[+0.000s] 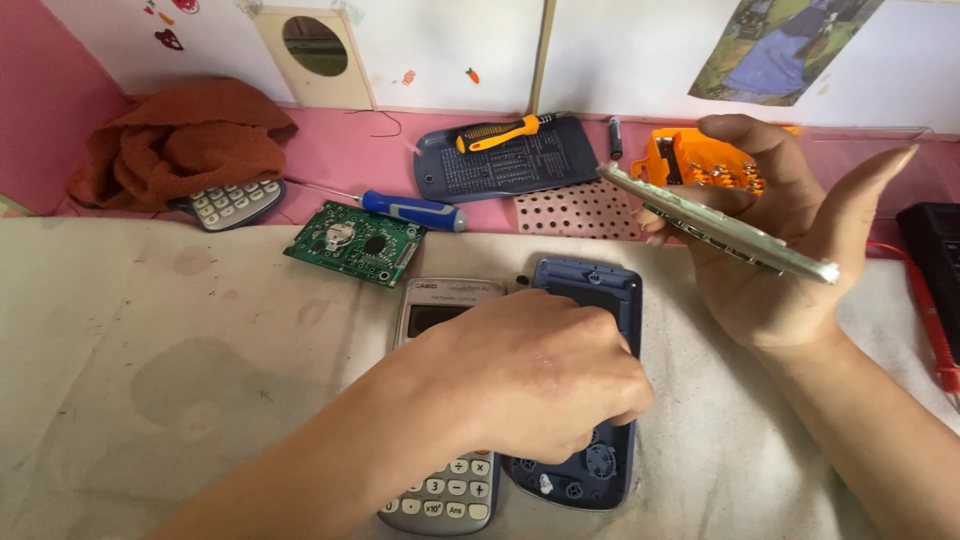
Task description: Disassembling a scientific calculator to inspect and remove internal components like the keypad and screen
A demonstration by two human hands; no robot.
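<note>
My left hand (530, 375) is curled into a fist over the blue back shell of a calculator (590, 300), its fingertips down inside the shell; whatever it pinches is hidden. Beside the shell lies the grey calculator front (445, 490) with its keys up. My right hand (770, 240) is raised above the cloth and holds a thin pale circuit board (720, 225) edge-on between thumb and fingers.
A green circuit board (355, 243) and a blue-handled screwdriver (410, 210) lie behind the calculator. Farther back are a dark bit case (560, 165) with an orange screwdriver (497, 133), an orange bit holder (665, 155), an orange cloth (185, 140) over another calculator (230, 203), and a red lead (930, 320).
</note>
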